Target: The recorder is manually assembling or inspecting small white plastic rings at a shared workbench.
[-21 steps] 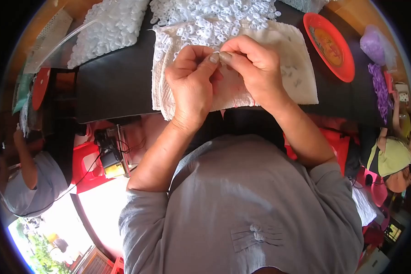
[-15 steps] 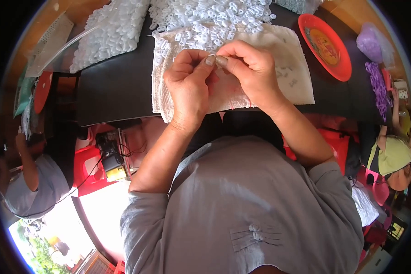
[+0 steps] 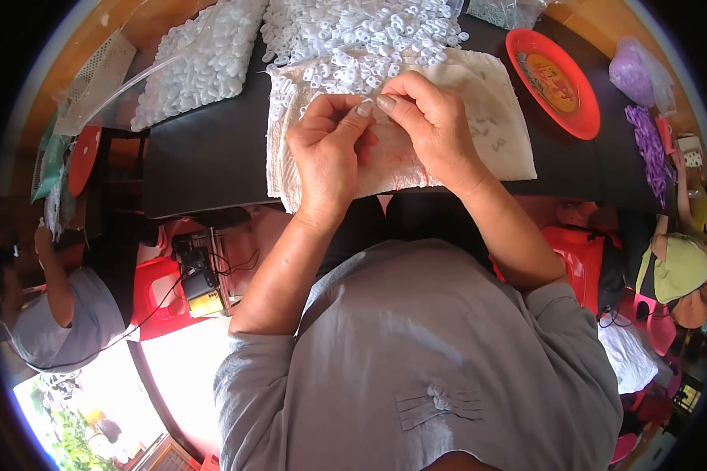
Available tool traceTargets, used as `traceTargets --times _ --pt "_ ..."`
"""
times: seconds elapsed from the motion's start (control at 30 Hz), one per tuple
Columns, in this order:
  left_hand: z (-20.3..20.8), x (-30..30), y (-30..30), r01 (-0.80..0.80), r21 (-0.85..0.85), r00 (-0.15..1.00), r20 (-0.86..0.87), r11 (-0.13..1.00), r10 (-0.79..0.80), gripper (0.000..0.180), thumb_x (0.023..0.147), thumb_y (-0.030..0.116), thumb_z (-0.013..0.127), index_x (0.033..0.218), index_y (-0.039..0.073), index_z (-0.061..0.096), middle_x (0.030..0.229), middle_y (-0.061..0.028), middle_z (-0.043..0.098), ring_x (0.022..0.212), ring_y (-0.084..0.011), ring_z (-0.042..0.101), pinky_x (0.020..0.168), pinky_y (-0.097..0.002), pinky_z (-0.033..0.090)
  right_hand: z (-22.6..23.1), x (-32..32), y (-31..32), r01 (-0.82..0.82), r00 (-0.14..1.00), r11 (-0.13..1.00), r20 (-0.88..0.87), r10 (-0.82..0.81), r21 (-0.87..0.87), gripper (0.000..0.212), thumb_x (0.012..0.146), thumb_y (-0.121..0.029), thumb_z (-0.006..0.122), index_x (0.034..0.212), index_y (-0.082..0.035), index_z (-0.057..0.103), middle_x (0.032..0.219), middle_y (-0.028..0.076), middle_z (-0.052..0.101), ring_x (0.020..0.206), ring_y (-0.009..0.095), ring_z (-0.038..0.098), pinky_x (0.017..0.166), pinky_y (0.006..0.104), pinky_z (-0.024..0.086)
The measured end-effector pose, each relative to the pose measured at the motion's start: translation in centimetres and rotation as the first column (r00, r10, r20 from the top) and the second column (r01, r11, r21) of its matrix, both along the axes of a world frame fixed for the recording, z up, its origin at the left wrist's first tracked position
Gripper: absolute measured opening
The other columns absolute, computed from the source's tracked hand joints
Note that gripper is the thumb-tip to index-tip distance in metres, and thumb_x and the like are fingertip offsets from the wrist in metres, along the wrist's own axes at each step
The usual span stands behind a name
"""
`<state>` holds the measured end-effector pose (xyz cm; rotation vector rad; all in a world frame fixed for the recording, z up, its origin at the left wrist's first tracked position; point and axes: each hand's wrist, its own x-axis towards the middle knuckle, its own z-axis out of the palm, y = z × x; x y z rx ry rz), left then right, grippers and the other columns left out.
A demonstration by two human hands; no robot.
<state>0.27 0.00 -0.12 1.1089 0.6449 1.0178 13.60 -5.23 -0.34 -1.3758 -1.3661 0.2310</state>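
Over a beige cloth on the dark table, my two hands meet, fingertips nearly touching. My left hand is closed in a pinch, with a bit of a small white plastic piece showing at the thumb tip. The thumb and forefinger of my right hand pinch together beside it; whatever they hold is too small to make out. Just beyond my fingers, loose white plastic pieces with holes lie on the cloth's far edge, spreading from a big heap. Several small dark grey bits lie at the cloth's right.
A clear bag of white pieces lies at the back left. At the right are a red oval plate with grey bits, a purple bag and purple strands. Other people sit at the left and right.
The whole view has shifted slightly. My hands stay together over the cloth, fingertips still pinching, with a small gap between the thumbs a little wider now.
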Motion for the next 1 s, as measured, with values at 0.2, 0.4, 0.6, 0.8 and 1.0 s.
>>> traceTargets --times 0.2,0.4,0.6,0.8,1.0 --pt "-0.1 -0.2 0.0 0.013 -0.023 0.999 -0.045 1.000 -0.014 0.005 0.089 0.003 0.061 0.090 -0.003 0.060 0.072 -0.0071 0.061 0.054 -0.0109 0.055 0.046 -0.0231 0.041 -0.2 0.0 -0.1 -0.087 0.996 0.996 -0.025 0.086 -0.033 0.002 0.090 -0.001 0.059 0.090 0.001 0.058 0.073 0.000 0.057 0.065 0.006 0.050 0.058 0.0221 0.043" --pt "-0.2 -0.1 -0.1 -0.003 -0.001 1.000 -0.013 1.000 0.003 0.003 0.089 0.001 0.061 0.089 -0.001 0.060 0.071 -0.0060 0.061 0.053 -0.0095 0.054 0.045 -0.0220 0.040 -0.2 -0.3 0.0 -0.163 0.979 0.982 -0.139 0.148 -0.097 0.001 0.090 -0.001 0.058 0.089 0.000 0.058 0.074 -0.001 0.057 0.066 0.005 0.049 0.058 0.0212 0.042" --pt "-0.7 0.0 0.0 -0.051 -0.007 0.997 0.049 0.999 0.052 0.002 0.089 0.002 0.061 0.089 0.000 0.060 0.071 -0.0041 0.061 0.056 -0.0079 0.053 0.047 -0.0207 0.039 0.2 -0.4 0.0 -0.190 0.971 0.976 -0.168 0.172 -0.102 0.004 0.091 -0.002 0.058 0.089 0.000 0.060 0.073 -0.003 0.055 0.066 0.005 0.050 0.057 0.0205 0.040" --pt "-1.1 -0.3 -0.3 0.043 0.098 0.998 -0.055 0.994 -0.038 0.002 0.089 0.001 0.062 0.087 0.000 0.061 0.068 0.0001 0.057 0.056 -0.0045 0.048 0.049 -0.0197 0.036 4.4 -0.2 2.5 -0.102 0.982 0.985 0.146 0.123 -0.142 0.010 0.089 -0.006 0.059 0.092 0.002 0.063 0.074 0.002 0.063 0.069 0.006 0.054 0.064 0.0213 0.044" --pt "-1.3 0.1 -0.1 0.041 0.178 0.998 -0.058 0.983 -0.031 0.004 0.082 -0.002 0.062 0.085 -0.004 0.059 0.072 -0.0052 0.060 0.067 -0.0101 0.053 0.061 -0.0264 0.046 3.6 1.1 9.9 -0.059 0.798 0.958 0.563 0.215 -0.281 0.016 0.078 -0.015 0.061 0.090 -0.011 0.070 0.083 0.012 0.069 0.083 0.031 0.065 0.074 0.0438 0.049"
